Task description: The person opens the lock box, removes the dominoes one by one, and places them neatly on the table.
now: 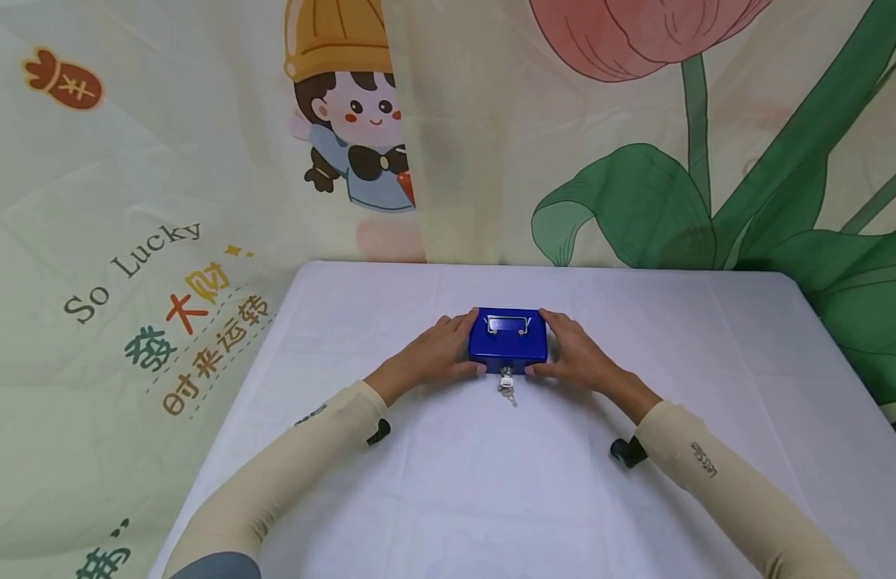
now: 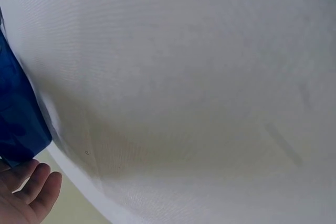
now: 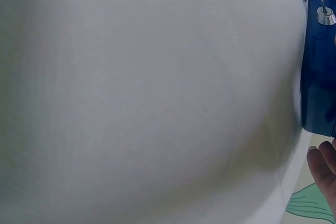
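Observation:
A small blue cash box with a metal carrying handle on its lid sits on the white-covered table, lid down. My left hand grips its left side, thumb at the front corner and fingers toward the back. On the opposite side my right hand holds it the same way. Keys on a ring hang from the front; the right wrist view shows the round silver lock they hang at. Part of the box and the left fingertips at its corner appear in the left wrist view.
A white cloth covers the table, whose far edge runs behind the box. Beyond it hangs a printed backdrop with a cartoon figure and a large flower. Dark wrist-worn devices sit under both sleeves.

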Demonstrator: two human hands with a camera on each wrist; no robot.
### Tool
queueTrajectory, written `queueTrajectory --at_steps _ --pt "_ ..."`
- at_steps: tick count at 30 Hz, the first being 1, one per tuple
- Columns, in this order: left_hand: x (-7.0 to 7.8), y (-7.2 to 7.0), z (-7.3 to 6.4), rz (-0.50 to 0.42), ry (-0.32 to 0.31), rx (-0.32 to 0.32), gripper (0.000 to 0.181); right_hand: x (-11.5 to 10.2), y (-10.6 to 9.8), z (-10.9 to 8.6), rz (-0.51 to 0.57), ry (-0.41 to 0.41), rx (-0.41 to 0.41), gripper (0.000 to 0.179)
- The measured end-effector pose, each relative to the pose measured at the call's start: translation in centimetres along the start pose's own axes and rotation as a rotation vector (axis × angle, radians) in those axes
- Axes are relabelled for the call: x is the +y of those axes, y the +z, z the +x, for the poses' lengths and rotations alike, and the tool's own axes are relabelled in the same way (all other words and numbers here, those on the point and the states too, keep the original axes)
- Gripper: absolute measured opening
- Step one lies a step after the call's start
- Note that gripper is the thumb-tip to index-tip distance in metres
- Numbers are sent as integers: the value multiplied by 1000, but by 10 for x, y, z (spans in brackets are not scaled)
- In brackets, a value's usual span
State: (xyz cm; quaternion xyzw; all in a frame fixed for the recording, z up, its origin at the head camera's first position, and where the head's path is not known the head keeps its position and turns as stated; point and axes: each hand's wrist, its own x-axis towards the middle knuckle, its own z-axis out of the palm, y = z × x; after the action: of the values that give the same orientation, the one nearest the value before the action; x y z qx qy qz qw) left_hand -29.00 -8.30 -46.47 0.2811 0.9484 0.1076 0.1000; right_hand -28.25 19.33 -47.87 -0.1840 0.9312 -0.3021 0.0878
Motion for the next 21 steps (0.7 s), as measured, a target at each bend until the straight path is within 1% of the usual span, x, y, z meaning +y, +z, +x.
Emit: queueTrajectory --at_steps 21 --pt "1 -3 0 -1 -12 -14 102 -4 -1 -1 1 41 -12 109"
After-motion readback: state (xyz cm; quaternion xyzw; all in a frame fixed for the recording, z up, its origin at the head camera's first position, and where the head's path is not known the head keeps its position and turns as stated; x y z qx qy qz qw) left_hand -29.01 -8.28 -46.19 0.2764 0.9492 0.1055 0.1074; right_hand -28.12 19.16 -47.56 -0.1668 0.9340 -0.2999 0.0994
